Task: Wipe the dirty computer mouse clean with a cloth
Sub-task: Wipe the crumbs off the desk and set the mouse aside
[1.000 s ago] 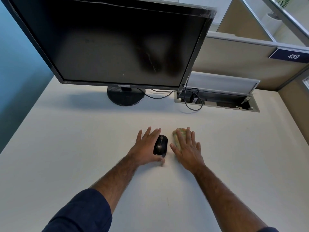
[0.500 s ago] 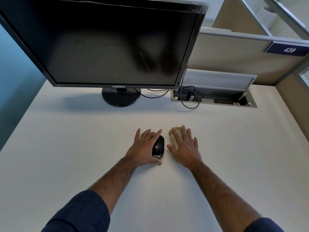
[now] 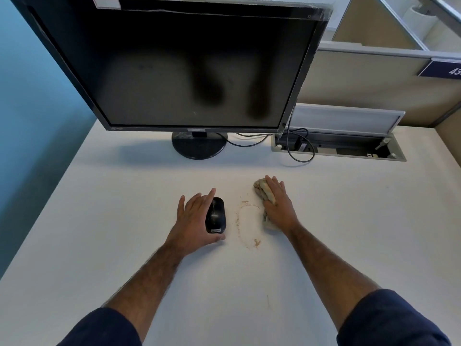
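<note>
Sleeves (image 3: 389, 320) at the desk's (image 3: 99, 221) near edge. Mid-desk I see the left hand (image 3: 193, 218), fingers spread, thumb hooked round the near end of the black mouse (image 3: 216, 216). Crumbs (image 3: 257, 242) ring a patch just right of it. Right hand (image 3: 278, 204), fingers together, presses flat on the beige cloth (image 3: 260, 188). Monitor (image 3: 187, 71) stands at the far edge.

Two dark navy sleeves, plain and matte: left sleeve (image 3: 104, 328), right sleeve (image 3: 391, 320). Each cuff ends well back from the fingers (image 3: 197, 202). Both forearms are bare and hairy: left forearm (image 3: 154, 275), right forearm (image 3: 331, 268).
</note>
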`<state>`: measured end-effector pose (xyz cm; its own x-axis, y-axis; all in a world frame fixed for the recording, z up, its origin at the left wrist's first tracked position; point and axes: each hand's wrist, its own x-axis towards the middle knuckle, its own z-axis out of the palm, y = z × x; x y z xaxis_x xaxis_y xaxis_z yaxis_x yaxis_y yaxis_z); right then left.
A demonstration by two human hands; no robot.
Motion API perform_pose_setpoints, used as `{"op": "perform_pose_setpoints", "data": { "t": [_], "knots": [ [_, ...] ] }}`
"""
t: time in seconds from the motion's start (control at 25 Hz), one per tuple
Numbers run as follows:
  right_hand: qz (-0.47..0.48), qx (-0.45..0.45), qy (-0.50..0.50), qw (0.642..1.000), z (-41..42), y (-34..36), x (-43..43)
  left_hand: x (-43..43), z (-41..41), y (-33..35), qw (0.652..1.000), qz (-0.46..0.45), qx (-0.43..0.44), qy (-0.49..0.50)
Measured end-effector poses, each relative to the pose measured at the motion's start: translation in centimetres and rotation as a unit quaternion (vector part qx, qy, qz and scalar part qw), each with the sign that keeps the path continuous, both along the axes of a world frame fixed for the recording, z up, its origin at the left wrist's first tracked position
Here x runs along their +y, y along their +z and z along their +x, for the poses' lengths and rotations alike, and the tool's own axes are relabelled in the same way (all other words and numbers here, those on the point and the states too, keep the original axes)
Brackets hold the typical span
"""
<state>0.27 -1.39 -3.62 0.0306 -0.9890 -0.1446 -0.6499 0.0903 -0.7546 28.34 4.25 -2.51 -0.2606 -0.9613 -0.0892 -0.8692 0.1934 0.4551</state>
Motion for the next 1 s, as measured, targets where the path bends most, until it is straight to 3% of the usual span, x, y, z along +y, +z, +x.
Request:
{"op": "perform_pose_setpoints", "data": {
  "t": [0.2,0.36,0.56,0.76,1.0],
  "knots": [
    [-0.017,0.068,0.130,0.989,3.2,0.5,0.7,1.0,2.5,-0.6,1.000,0.007,-0.003,0.022],
    [-0.065,0.201,0.242,0.947,5.6,0.3,4.2,1.0,3.1,-0.6,0.999,-0.009,0.009,0.032],
    [-0.072,0.263,0.215,0.938,6.8,-0.3,8.7,0.9,3.1,0.1,0.999,-0.015,0.015,0.028],
    [-0.134,0.256,0.188,0.939,5.7,-0.7,13.8,0.7,1.7,0.5,1.000,-0.017,0.009,0.004],
    [-0.129,0.242,0.127,0.953,1.3,-0.6,13.3,0.4,0.0,0.4,1.000,-0.017,0.007,-0.021]
  ]
}}
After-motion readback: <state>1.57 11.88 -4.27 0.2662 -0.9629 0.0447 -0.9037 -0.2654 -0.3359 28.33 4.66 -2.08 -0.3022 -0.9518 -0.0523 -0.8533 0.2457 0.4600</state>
